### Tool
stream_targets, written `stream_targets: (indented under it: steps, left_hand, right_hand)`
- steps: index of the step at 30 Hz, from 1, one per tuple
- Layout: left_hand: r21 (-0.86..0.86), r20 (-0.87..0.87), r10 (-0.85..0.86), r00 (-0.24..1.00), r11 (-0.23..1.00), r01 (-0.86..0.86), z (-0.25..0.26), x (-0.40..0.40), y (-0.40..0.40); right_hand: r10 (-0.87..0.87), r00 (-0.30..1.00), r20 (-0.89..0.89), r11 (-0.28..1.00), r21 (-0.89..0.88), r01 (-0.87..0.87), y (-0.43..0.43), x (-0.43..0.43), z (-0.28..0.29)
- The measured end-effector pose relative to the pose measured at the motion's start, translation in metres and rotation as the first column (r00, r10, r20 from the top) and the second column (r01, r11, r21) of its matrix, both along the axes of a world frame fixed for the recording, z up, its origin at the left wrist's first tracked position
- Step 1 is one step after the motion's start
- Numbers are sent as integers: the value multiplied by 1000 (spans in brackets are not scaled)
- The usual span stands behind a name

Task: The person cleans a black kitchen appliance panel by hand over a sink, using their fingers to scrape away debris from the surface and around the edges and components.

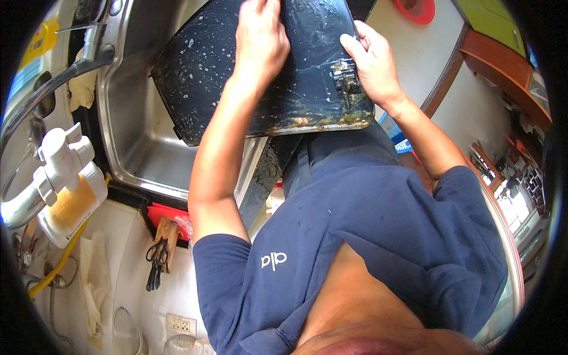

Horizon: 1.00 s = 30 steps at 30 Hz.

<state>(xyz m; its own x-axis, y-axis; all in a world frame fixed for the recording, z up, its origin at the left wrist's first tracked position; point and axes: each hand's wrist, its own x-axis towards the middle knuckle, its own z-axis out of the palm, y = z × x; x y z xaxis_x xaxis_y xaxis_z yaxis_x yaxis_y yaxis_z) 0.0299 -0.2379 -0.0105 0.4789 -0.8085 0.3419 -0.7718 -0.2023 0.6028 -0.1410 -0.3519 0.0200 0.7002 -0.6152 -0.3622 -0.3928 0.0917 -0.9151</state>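
A large black panel [306,93], spotted with pale flecks and stained brown and yellowish along its near edge, is tilted over the steel sink [155,153]. A small metal fitting [346,80] sits near its right side. My right hand [377,66] grips the panel's right edge, thumb on top. My left hand [262,37] is over the middle of the panel with fingers bent; the fingertips are cut off by the top of the frame, so whether it holds anything cannot be seen.
At the left are a curved metal faucet [53,84] and a white tap filter [66,186]. Black-handled scissors [157,262] hang beside a wooden block [167,230] below the sink. A red round item [417,9] lies at the upper right, near green [492,22] cabinetry.
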Motion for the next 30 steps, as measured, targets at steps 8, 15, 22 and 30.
stream_targets:
  steps: [8, 15, 22, 30]
  left_hand:
    - [45, -278, -169, 946, 981, 189, 30, -79, 71]
    - [30, -69, -3, 998, 1000, 5, 0, -27, 26]
    - [92, -171, -54, 984, 993, 70, 14, -65, 72]
    - [241, -281, 109, 954, 970, -40, 3, -61, 144]
  right_hand:
    - [-38, 999, 10, 999, 30, 38, 1, -6, 2]
    - [7, 1000, 9, 1000, -20, -7, -3, 1, 2]
    - [-12, 998, 58, 1000, 15, 12, -4, -1, -5]
    - [18, 1000, -4, 998, -61, -18, -4, -1, 2]
